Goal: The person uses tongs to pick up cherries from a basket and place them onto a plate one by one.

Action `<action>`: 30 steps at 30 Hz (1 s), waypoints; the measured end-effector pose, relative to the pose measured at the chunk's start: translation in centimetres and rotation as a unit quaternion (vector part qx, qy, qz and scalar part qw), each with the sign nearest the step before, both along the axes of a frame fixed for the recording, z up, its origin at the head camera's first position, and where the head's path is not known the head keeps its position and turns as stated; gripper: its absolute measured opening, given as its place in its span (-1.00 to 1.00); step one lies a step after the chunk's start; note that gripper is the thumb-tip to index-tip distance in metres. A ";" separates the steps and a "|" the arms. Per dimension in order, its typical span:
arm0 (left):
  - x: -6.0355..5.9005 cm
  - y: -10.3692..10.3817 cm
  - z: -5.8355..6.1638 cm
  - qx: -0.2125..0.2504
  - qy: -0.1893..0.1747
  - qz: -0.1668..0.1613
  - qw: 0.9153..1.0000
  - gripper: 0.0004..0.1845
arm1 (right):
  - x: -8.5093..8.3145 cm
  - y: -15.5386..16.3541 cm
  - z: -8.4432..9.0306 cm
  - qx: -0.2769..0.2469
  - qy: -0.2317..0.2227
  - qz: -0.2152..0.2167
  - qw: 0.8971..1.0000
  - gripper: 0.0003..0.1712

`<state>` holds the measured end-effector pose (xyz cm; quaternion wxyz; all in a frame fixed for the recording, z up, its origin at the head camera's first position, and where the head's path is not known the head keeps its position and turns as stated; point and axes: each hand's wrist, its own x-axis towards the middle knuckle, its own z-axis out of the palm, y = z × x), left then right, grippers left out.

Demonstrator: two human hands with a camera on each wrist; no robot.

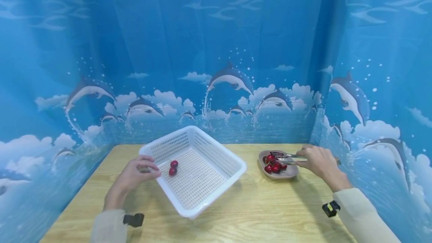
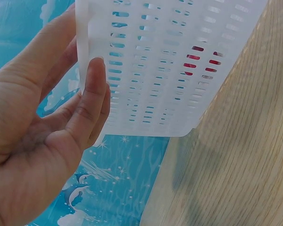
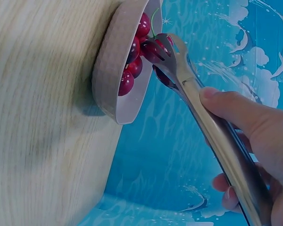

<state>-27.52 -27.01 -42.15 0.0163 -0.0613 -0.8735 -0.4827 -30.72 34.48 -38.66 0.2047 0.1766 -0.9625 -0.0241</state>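
On the wooden worktop, a person's left hand gripped the near-left rim of a white perforated basket, thumb against its outer wall, with two red cherries lying inside near that rim. To the right and a little farther back, the right hand held metal tongs, fingers curled round the handles, their tips over a heap of cherries in a shallow beige dish. Blue dolphin-print curtains closed off the far side.

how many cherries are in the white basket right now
2. Both cherries lie touching each other on the floor of the white basket, near the wall that the left hand holds. More cherries sit apart in the small dish; none seem hidden in the basket.
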 end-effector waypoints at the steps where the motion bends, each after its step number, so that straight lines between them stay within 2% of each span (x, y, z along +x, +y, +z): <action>1: 0.0 0.0 0.0 -0.001 -0.001 0.001 1.000 -0.69 | 0.0 0.0 0.0 -0.001 0.000 0.000 1.000 -0.71; 10: 0.0 0.0 0.1 0.002 -0.002 -0.002 1.000 -0.69 | 0.0 -0.1 0.4 -0.002 0.019 0.006 1.000 -0.57; 15: -0.1 -0.1 0.0 -0.005 0.000 0.001 1.000 -0.70 | -0.2 -0.6 0.8 -0.006 0.066 0.040 0.997 -0.53; 20: -0.1 -0.1 0.0 -0.004 0.003 -0.001 1.000 -0.69 | -0.7 -2.1 1.6 -0.007 0.157 0.099 0.983 -0.50; 23: -0.1 -0.1 0.0 -0.001 0.000 -0.001 1.000 -0.69 | -1.1 -2.9 2.1 -0.008 0.197 0.130 0.972 -0.47; 30: 0.0 0.0 0.1 0.003 0.010 -0.006 1.000 -0.70 | -1.8 -5.4 2.7 -0.016 0.226 0.170 0.959 -0.43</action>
